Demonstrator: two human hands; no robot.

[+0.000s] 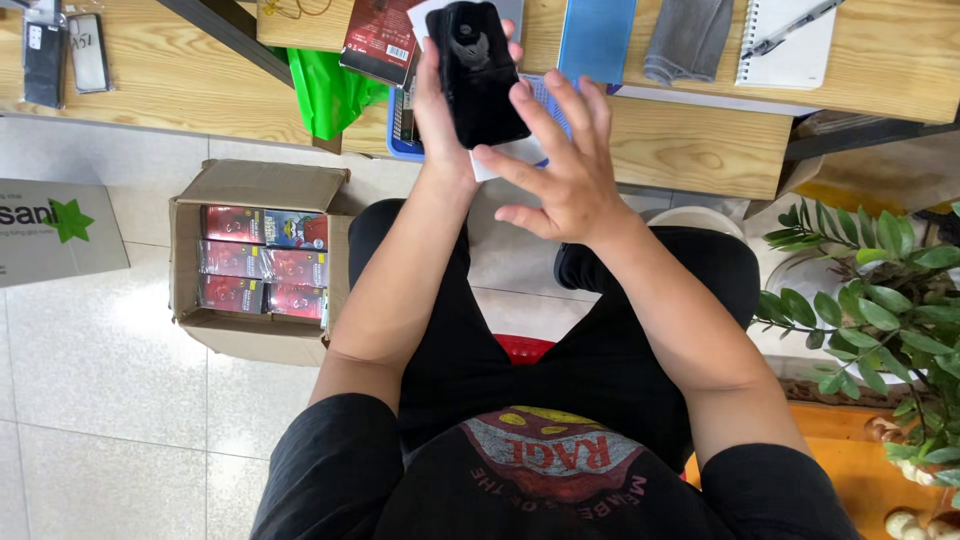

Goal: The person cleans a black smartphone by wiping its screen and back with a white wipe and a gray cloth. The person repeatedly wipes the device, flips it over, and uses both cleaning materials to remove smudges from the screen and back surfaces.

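Note:
My left hand point(438, 120) holds a black phone case point(478, 70) upright in front of me, its back facing the camera. Just to its right, my right hand point(562, 165) is spread with fingers apart, a fingertip touching the case's lower right edge. A white sheet point(505, 157) shows behind and below the case. Both hands hover over the front edge of a wooden desk point(700, 150), above my lap.
An open cardboard box point(260, 187) of red packaged items sits on the tiled floor at my left. On the desk lie a red package point(375, 40), a blue booklet point(597, 38), a grey cloth point(687, 38) and a notebook with a pen point(790, 40). A green bag point(330, 92) hangs below. A potted plant point(880, 310) stands at right.

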